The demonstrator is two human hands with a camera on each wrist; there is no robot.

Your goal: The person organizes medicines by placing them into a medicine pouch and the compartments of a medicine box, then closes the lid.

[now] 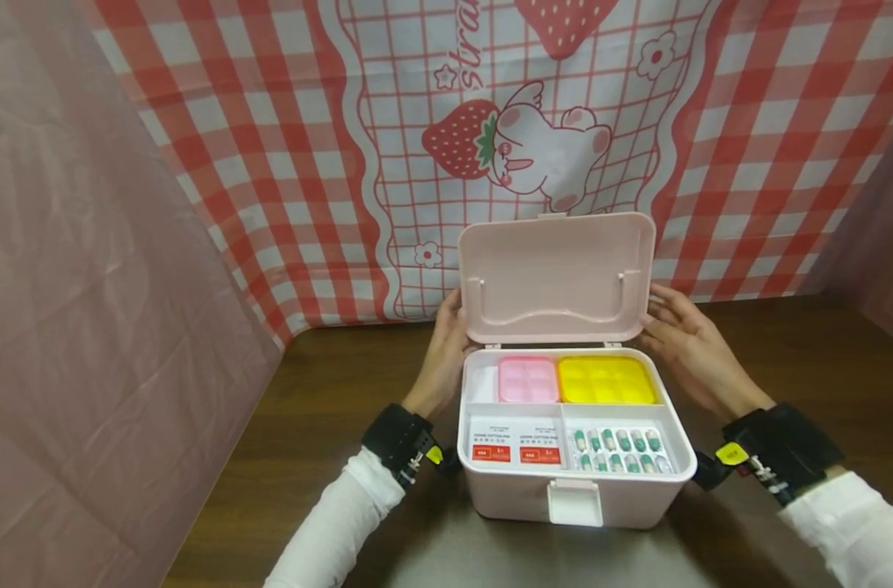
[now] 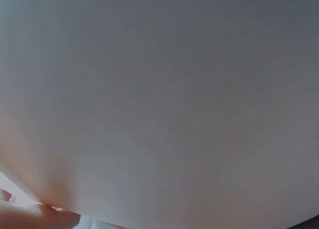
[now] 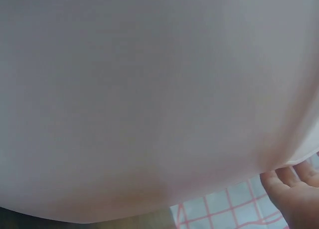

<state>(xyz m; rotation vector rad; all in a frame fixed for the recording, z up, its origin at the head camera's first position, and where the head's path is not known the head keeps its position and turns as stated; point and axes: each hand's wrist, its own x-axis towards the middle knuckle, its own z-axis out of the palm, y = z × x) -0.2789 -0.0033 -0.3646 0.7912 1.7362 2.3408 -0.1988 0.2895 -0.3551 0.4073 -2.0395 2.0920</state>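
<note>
A pale pink medicine box (image 1: 520, 496) stands on the table with its lid (image 1: 557, 278) raised upright. At the lid's lower left edge my left hand (image 1: 444, 353) holds on, part of its fingers hidden behind it. My right hand (image 1: 692, 347) holds the opposite edge, thumb at the front and fingers round the side. In the tray lie a pink pill case (image 1: 528, 379), a yellow pill case (image 1: 606, 380), two white packets with red labels (image 1: 516, 441) and a blister pack of green-and-white capsules (image 1: 617, 451). The box's pale side (image 3: 149, 99) fills most of both wrist views.
The brown wooden table (image 1: 299, 457) extends to both sides of the box. Close behind the lid hangs a red-and-white checked cloth (image 1: 270, 163) with strawberry prints. A plain pinkish cloth (image 1: 108, 327) hangs on the left. A white latch (image 1: 575, 502) hangs down in front.
</note>
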